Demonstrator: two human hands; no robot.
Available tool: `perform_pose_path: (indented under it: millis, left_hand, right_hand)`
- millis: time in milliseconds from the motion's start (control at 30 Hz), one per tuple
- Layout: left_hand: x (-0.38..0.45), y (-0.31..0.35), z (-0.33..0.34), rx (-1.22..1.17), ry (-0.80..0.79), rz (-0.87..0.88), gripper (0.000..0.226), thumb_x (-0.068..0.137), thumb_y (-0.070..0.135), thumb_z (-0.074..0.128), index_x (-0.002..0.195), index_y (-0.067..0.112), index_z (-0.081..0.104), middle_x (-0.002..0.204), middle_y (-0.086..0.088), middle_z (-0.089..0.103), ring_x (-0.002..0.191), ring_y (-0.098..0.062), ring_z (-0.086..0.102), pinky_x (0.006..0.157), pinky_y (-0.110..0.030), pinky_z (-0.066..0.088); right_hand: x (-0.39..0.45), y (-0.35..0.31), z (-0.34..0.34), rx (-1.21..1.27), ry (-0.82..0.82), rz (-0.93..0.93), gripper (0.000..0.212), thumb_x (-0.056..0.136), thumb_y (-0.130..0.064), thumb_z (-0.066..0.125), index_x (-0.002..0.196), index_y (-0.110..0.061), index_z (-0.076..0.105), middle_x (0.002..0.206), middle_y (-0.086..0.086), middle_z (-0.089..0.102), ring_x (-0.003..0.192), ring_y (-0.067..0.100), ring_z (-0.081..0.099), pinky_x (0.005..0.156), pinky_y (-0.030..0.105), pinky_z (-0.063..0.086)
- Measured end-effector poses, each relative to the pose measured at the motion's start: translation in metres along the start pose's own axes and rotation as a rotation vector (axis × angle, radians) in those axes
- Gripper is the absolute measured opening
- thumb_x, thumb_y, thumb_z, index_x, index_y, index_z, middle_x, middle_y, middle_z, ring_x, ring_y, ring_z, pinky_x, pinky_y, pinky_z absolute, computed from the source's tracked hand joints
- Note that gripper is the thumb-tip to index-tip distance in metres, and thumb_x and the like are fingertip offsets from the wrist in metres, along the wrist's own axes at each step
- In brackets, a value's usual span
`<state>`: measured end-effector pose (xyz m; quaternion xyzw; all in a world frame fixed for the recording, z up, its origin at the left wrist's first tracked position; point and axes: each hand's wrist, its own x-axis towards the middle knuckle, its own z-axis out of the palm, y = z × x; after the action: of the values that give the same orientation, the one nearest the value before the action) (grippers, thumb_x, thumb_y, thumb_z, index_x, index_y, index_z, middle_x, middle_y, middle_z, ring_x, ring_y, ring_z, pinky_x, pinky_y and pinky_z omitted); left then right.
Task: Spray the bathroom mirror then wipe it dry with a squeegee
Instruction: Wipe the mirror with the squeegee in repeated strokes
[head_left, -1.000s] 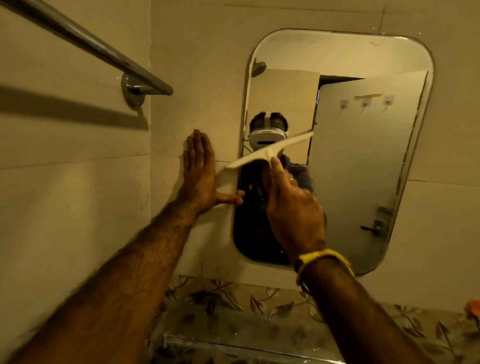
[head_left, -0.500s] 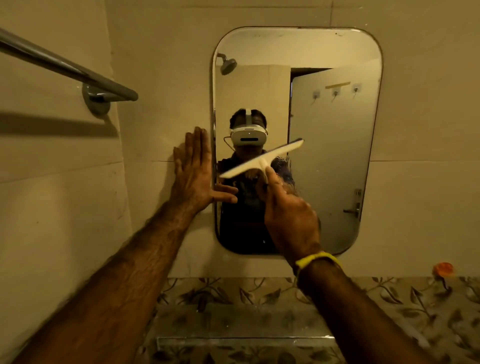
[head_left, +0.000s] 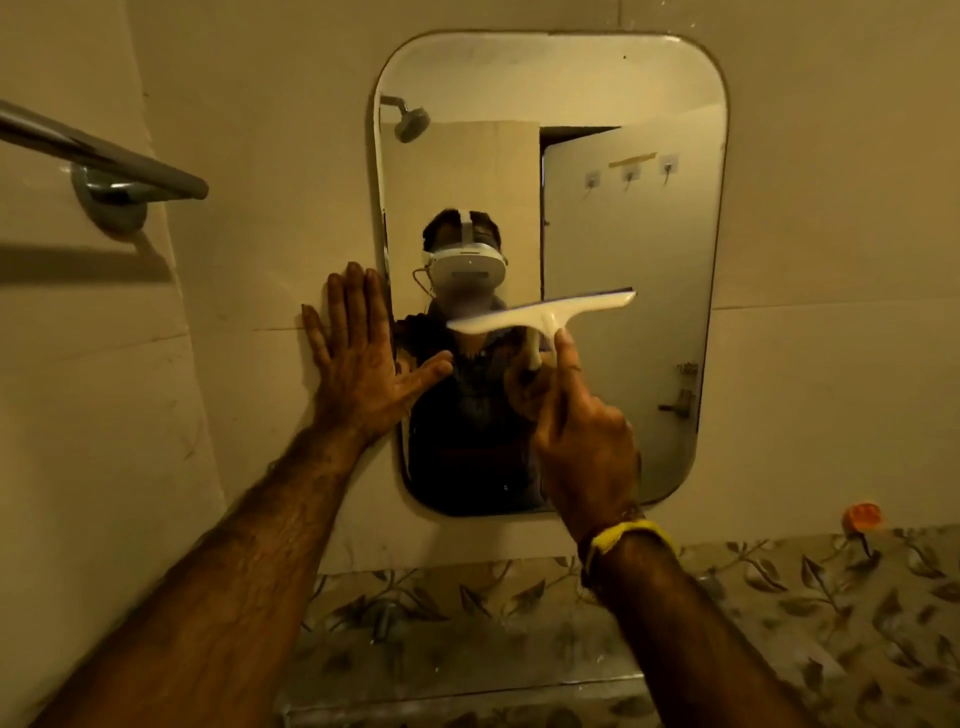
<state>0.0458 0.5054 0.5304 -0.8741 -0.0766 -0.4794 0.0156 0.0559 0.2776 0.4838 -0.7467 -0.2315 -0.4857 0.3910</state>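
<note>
1. On the tiled wall: mirror (head_left: 623, 234), rounded corners, upright. Towel bar (head_left: 104, 156) well off to its left, floral tile band below.
2. Left hand (head_left: 363, 364) flat, fingers spread, palm on the wall just beside the mirror's left edge, thumb reaching over onto the glass. Holds nothing. My read: it's there as a brace, steadying the body while the other arm works.
3. Right hand (head_left: 582, 426) closed round the handle of the white squeegee (head_left: 540, 312), thumb laid up along the handle toward the head. Likely for pressure and angle control on the blade.
4. Squeegee relative to grip: the head sits just above the knuckles, crossbar sticking out both sides of the handle, more to the left, right end tilted up.
5. Blade spans roughly mid-height of the mirror, left-of-centre to centre. Can't confirm blade-to-glass contact from this angle; it looks at or very near the surface.
6. No spray bottle in view. Judgement: spraying done, wiping step in hand.
7. Wetness of the glass: too dim to tell.
8. Risk: tilted blade may leave streaks at one end.
</note>
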Motion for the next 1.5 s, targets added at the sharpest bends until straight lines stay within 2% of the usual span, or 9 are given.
perform_pose_path:
  millis: [100, 200, 400, 633, 800, 867, 1100, 1333, 1500]
  left_hand:
    - [0.002, 0.001, 0.002, 0.013, 0.007, -0.013, 0.123, 0.076, 0.091, 0.028, 0.158, 0.008, -0.012, 0.166, -0.017, -0.016, 0.153, -0.034, -0.016, 0.118, -0.061, -0.014]
    - [0.004, -0.002, 0.005, 0.019, 0.005, -0.016, 0.126, 0.074, 0.094, 0.028, 0.157, 0.008, -0.012, 0.166, -0.018, -0.014, 0.153, -0.036, -0.013, 0.118, -0.063, -0.01]
    - [0.001, 0.001, 0.003, 0.04, -0.011, -0.023, 0.134, 0.069, 0.097, 0.033, 0.158, 0.005, -0.007, 0.166, -0.021, -0.01, 0.153, -0.039, -0.01, 0.118, -0.065, -0.008]
    - [0.001, 0.011, -0.002, -0.004, -0.018, -0.076, 0.135, 0.069, 0.098, 0.032, 0.157, 0.004, -0.008, 0.165, -0.024, -0.009, 0.152, -0.045, -0.008, 0.115, -0.072, -0.005]
    - [-0.015, 0.026, 0.007, -0.107, -0.044, -0.098, 0.136, 0.067, 0.097, 0.038, 0.157, 0.009, -0.013, 0.164, -0.024, -0.015, 0.149, -0.049, -0.014, 0.109, -0.075, -0.01]
    - [-0.021, 0.026, 0.013, -0.114, -0.05, -0.085, 0.136, 0.067, 0.097, 0.038, 0.157, 0.008, -0.012, 0.164, -0.024, -0.014, 0.149, -0.05, -0.013, 0.108, -0.075, -0.01]
    - [-0.019, 0.025, 0.013, -0.111, -0.079, -0.093, 0.138, 0.065, 0.1, 0.038, 0.157, 0.008, -0.011, 0.164, -0.026, -0.012, 0.149, -0.051, -0.011, 0.106, -0.078, -0.008]
    - [-0.023, 0.026, 0.005, -0.118, -0.117, -0.089, 0.14, 0.064, 0.099, 0.038, 0.156, 0.007, -0.014, 0.164, -0.024, -0.015, 0.149, -0.05, -0.014, 0.108, -0.077, -0.009]
    - [-0.026, 0.026, -0.004, -0.104, -0.139, -0.053, 0.138, 0.065, 0.097, 0.034, 0.156, 0.005, -0.014, 0.164, -0.023, -0.016, 0.149, -0.048, -0.016, 0.109, -0.074, -0.011]
  right_hand:
    - [0.047, 0.003, -0.006, 0.043, 0.099, 0.06, 0.056, 0.097, -0.043, 0.026, 0.152, -0.031, 0.023, 0.059, -0.006, 0.055, 0.042, 0.002, 0.046, 0.041, 0.019, 0.048]
    - [0.071, 0.009, -0.012, 0.019, 0.177, 0.139, 0.063, 0.092, -0.048, 0.016, 0.152, -0.029, 0.024, 0.056, -0.006, 0.05, 0.043, 0.004, 0.047, 0.042, 0.019, 0.049]
    - [-0.019, 0.014, -0.005, 0.028, 0.07, 0.179, 0.054, 0.099, -0.032, 0.037, 0.151, -0.033, 0.023, 0.052, -0.006, 0.048, 0.041, 0.009, 0.046, 0.041, 0.025, 0.046]
    - [0.07, 0.035, -0.03, 0.002, 0.261, 0.299, 0.047, 0.099, -0.028, 0.039, 0.146, -0.03, 0.04, 0.055, -0.015, 0.044, 0.043, -0.001, 0.046, 0.034, 0.005, 0.029]
    - [-0.009, 0.04, -0.014, 0.094, 0.169, 0.381, 0.049, 0.1, -0.028, 0.037, 0.149, -0.031, 0.032, 0.058, -0.009, 0.048, 0.044, 0.004, 0.046, 0.04, 0.018, 0.046]
    - [-0.043, 0.035, -0.012, 0.108, 0.096, 0.364, 0.05, 0.1, -0.029, 0.038, 0.149, -0.032, 0.03, 0.057, -0.014, 0.045, 0.046, 0.002, 0.048, 0.042, 0.014, 0.048]
    - [0.063, 0.046, -0.041, 0.093, 0.307, 0.442, 0.037, 0.098, -0.02, 0.043, 0.134, -0.023, 0.055, 0.065, -0.02, 0.041, 0.051, -0.004, 0.049, 0.039, 0.002, 0.034]
    - [-0.03, 0.031, -0.011, 0.149, 0.123, 0.469, 0.046, 0.1, -0.024, 0.041, 0.146, -0.026, 0.038, 0.061, -0.015, 0.047, 0.049, 0.0, 0.048, 0.042, 0.005, 0.039]
    - [0.026, 0.026, -0.021, 0.149, 0.173, 0.456, 0.043, 0.1, -0.022, 0.042, 0.142, -0.023, 0.046, 0.059, -0.012, 0.049, 0.044, 0.001, 0.046, 0.034, 0.004, 0.033]
